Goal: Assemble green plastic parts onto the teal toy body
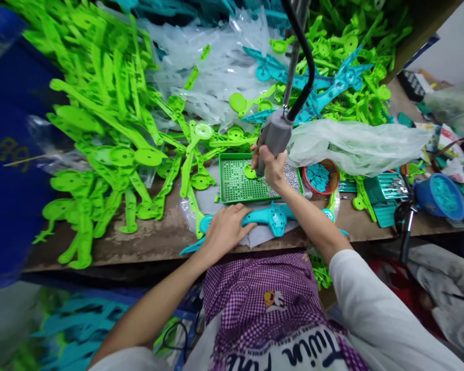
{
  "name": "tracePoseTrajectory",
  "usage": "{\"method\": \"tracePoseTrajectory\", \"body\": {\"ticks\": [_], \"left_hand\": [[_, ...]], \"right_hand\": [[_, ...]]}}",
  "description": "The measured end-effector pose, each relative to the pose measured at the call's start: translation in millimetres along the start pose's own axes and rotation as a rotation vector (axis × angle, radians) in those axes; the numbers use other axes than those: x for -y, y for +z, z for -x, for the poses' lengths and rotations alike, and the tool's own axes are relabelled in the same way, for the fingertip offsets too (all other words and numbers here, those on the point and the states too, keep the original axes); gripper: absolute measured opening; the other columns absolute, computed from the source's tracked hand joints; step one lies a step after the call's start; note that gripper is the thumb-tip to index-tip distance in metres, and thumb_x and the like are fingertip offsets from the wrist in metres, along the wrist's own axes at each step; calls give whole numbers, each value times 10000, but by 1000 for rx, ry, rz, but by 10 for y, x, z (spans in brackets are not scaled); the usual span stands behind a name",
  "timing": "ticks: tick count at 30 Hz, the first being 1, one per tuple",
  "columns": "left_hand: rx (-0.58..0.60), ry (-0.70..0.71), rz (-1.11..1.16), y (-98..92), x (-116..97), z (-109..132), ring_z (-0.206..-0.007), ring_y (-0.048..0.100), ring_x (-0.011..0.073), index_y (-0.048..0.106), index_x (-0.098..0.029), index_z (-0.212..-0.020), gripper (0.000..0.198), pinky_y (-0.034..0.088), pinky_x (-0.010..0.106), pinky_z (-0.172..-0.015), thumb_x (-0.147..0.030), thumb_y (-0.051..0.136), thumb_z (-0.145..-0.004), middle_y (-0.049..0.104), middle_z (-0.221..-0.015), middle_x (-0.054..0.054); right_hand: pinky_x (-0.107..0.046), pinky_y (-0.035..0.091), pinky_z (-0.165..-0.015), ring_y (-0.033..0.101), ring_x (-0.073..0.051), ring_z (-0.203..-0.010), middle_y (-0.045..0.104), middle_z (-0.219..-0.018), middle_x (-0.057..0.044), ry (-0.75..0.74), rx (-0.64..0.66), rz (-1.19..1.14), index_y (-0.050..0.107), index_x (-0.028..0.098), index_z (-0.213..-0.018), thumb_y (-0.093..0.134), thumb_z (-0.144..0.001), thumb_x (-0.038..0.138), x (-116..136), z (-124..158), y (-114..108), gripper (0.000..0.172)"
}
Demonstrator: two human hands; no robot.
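Observation:
My right hand [271, 166] is closed around the grey hanging power screwdriver [274, 136], its tip down over the green perforated tray [235, 180] that holds small silver screws. My left hand [225, 229] presses flat, fingers spread, on a teal plastic toy part [268, 218] lying on a white sheet at the bench's front edge. A small green disc lies in the tray beside the tool tip.
Heaps of bright green plastic parts [108, 129] cover the bench left and back. Teal parts [325, 82] and clear bags [355, 144] lie behind. A red basket [320, 178], a blue bowl [441, 196] and green trays [384, 188] stand to the right. A blue crate [11, 154] is at left.

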State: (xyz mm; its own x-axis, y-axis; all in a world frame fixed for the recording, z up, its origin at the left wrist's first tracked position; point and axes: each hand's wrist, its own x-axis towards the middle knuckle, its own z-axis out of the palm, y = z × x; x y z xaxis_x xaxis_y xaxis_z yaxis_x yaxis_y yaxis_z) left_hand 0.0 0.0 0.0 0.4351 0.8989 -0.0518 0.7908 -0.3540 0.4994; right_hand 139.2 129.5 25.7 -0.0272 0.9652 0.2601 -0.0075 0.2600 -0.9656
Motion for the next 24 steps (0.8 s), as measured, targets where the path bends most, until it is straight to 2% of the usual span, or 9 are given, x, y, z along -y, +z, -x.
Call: {"method": "tracePoseTrajectory", "body": {"ticks": [7,9,12,15,18,21,24], "left_hand": [[-28,15,-9,16,-4,27,-1009,638,265,640,-235,-1210,346,489,389,-872,-370,621,-892,693,-1122,68],[3,10,2,0,-8,10,-1009,640,264,650,-224,-1190,327,495,383,-867,-346,624,-888,695,-1117,67],[50,-14,16,-29,-10,-23,-1018,643,271,651,-210,-1175,322,504,377,-848,-334,632,-879,690,-1119,68],[58,-37,15,-34,-6,-35,-1042,636,279,632,-201,-1181,338,504,374,-836,-350,627,-878,677,-1135,77],[63,-24,-7,-15,3,-31,-1045,631,279,627,-205,-1171,332,497,368,-843,-362,621,-879,675,-1115,79],[54,-24,-15,-5,4,-35,-1039,631,274,631,-213,-1176,339,492,361,-844,-362,622,-872,675,-1117,76],[57,-37,-26,-15,1,-44,-1028,634,270,636,-210,-1186,354,490,355,-838,-360,629,-866,677,-1120,77]], "right_hand": [[-243,446,-479,491,-84,-428,470,-491,67,-34,20,-21,561,207,-694,590,-797,598,-19,7,22,406],[-248,452,-484,499,-89,-434,478,-495,65,-35,-1,-35,579,210,-724,576,-788,642,68,-9,8,438],[-241,445,-470,510,-94,-438,462,-486,69,-14,-66,-70,608,219,-793,563,-748,724,327,59,-101,508],[-231,381,-389,465,-90,-368,434,-442,80,-26,-70,-185,604,229,-805,583,-644,818,618,354,-325,611],[-244,370,-344,479,-114,-346,468,-438,66,27,50,-223,595,230,-779,622,-584,839,755,798,-568,641],[-260,393,-355,504,-136,-372,504,-461,44,131,137,-219,607,216,-819,619,-579,848,703,1139,-721,676],[-262,379,-357,480,-133,-375,493,-458,43,181,167,-211,614,205,-843,590,-542,892,567,1259,-765,751]]}}
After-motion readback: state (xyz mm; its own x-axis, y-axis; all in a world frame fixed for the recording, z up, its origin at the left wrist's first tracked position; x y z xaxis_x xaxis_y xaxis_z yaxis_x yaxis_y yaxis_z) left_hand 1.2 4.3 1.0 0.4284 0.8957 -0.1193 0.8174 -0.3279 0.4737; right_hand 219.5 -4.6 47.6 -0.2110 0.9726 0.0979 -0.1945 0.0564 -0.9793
